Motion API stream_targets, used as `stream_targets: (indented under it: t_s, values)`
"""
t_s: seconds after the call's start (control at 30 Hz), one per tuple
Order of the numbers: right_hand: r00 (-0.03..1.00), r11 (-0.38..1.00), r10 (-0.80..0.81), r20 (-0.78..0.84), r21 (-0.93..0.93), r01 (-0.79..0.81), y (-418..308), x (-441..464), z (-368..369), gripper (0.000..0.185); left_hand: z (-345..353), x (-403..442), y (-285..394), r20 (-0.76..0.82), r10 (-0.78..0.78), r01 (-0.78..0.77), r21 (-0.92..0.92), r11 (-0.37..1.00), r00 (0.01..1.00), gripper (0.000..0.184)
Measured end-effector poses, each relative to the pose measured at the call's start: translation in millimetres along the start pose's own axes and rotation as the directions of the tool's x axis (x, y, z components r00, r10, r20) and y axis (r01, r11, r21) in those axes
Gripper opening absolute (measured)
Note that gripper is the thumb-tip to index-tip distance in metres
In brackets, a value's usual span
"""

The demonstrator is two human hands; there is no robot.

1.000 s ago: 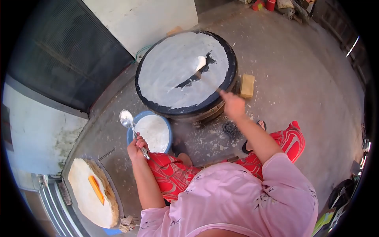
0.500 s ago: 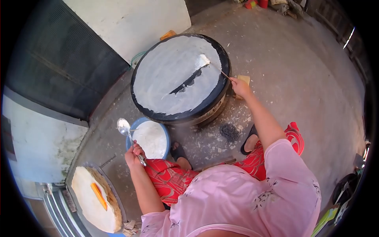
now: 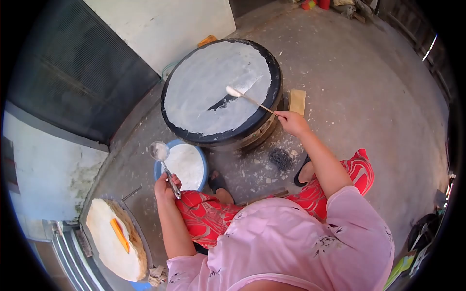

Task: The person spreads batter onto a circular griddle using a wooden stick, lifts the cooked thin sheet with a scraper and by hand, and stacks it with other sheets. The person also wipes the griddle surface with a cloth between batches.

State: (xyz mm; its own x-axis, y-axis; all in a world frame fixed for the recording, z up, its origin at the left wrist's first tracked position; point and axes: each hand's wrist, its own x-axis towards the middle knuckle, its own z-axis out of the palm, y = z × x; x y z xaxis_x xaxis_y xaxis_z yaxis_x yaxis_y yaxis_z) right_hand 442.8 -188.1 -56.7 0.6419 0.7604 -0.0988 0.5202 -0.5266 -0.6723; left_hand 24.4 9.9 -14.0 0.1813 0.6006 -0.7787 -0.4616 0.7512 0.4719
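Observation:
My right hand (image 3: 293,123) is closed on the thin wooden handle of a batter spreader (image 3: 252,101). Its white-coated head rests on the large round griddle (image 3: 274,92), beside a dark uncovered streak. A pale layer of batter (image 3: 204,77) covers most of the griddle, leaving its black rim bare. In my left hand (image 3: 167,186) is a metal ladle (image 3: 160,151), gripped by its handle, with white residue in the bowl. The ladle's bowl is over the left edge of a blue basin (image 3: 205,167) holding white batter (image 3: 185,165).
At lower left lies a stack of thin round pancakes (image 3: 109,245) with an orange-yellow strip (image 3: 120,235) on top. A yellowish block (image 3: 297,102) sits right of the griddle. A dark scouring pad (image 3: 280,159) lies on the floor among pale flakes, between my feet.
My right hand has drawn the spreader's head left and down along the dark streak, which is now partly covered. The ladle in my left hand has shifted slightly right, turning its bowl.

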Motion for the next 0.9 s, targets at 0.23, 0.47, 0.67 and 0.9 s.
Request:
stream_targets:
  t_s: [0.23,0.47,0.67,0.9]
  values:
    - [0.975,0.963,0.137,-0.175,0.254,-0.090,30.3,1.5,31.5,0.028,-15.7,0.0,-0.7,-0.116,0.069,-0.049,0.170,0.984,0.991,0.010]
    - [0.994,0.987,-0.111,-0.001,0.121,0.110,6.3,-20.2,37.9,0.028,-24.3,-18.5,-3.3,-0.071,0.206,-0.177,0.291,0.940,0.976,0.029]
    - [0.993,0.902,0.113,-0.029,0.423,-0.090,-17.3,-52.7,92.2,0.028,-16.7,-57.0,-20.7,-0.010,0.307,-0.295,0.247,0.923,0.952,0.032]
    - [0.982,0.873,0.143,-0.126,0.484,-0.065,-25.0,-42.2,85.3,0.028,16.3,-96.5,-41.7,0.338,0.199,-0.252,0.121,0.960,0.920,0.035]
